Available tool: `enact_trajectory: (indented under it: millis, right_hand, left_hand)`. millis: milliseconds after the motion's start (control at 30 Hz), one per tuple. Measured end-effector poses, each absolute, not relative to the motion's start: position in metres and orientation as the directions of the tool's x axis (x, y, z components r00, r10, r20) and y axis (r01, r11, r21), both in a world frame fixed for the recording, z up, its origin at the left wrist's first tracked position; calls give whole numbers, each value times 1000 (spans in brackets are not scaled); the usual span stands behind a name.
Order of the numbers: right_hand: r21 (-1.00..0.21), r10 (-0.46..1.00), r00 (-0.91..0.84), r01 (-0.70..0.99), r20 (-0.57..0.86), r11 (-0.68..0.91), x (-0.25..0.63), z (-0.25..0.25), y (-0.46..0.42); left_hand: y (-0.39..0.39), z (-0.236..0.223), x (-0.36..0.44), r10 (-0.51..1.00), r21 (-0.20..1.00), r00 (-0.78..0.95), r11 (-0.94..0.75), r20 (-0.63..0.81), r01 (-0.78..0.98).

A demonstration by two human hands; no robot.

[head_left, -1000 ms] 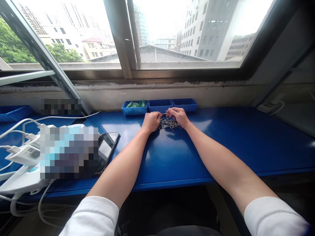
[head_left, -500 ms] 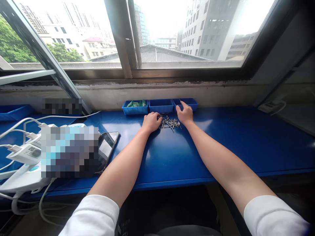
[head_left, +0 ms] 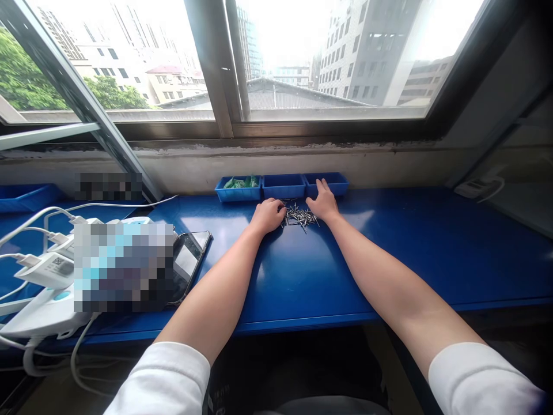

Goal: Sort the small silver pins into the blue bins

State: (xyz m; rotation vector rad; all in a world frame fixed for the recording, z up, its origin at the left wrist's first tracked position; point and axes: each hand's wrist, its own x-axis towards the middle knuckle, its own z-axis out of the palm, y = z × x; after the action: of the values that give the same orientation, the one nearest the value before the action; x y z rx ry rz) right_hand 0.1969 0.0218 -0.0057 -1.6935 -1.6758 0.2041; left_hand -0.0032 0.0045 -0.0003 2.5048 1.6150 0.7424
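Note:
A small heap of thin metal pins (head_left: 299,216) lies on the blue bench (head_left: 389,253) between my hands. My left hand (head_left: 268,214) rests at the heap's left edge with fingers curled; what they pinch is too small to make out. My right hand (head_left: 323,202) sits at the heap's right side, fingers stretched forward over the front rim of the right blue tray (head_left: 334,183). Three small blue trays stand in a row behind the pins: the left tray (head_left: 237,189) holds green parts, and the middle tray (head_left: 283,185) shows no contents from here.
A phone (head_left: 188,259) lies left of my left forearm, beside a blurred box and white chargers with cables (head_left: 43,271). Another blue tray (head_left: 21,196) sits far left. The window sill and wall run just behind the trays.
My right hand left the pin heap and reached forward to the right tray, then drew back slightly. My left hand stayed at the heap's left edge.

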Motion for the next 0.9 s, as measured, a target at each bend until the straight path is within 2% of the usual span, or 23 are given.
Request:
enact_trajectory:
  millis: [100, 200, 267, 400, 633, 900]
  right_hand:
    - [-581, 868, 135, 790, 478, 197, 195, -7, 22]
    - [-531, 821, 51, 785, 568, 319, 191, -6, 22]
    - [-484, 824, -64, 783, 563, 391, 187, -6, 20]
    - [-413, 847, -282, 775, 452, 478, 179, -5, 14]
    - [-372, 876, -326, 810, 355, 453, 170, -6, 13]
    - [-419, 910, -251, 825, 328, 379, 167, -5, 13]
  left_hand:
    - [6, -2, -4, 862, 308, 342, -463, 374, 831]
    - [7, -4, -4, 852, 304, 355, -481, 386, 823]
    - [8, -6, -5, 846, 305, 362, -490, 392, 817]
    - [9, -8, -5, 832, 308, 370, -510, 413, 803]
    - [11, -10, -5, 804, 304, 407, -556, 434, 774]
    - [10, -8, -5, 770, 321, 456, -613, 447, 722]
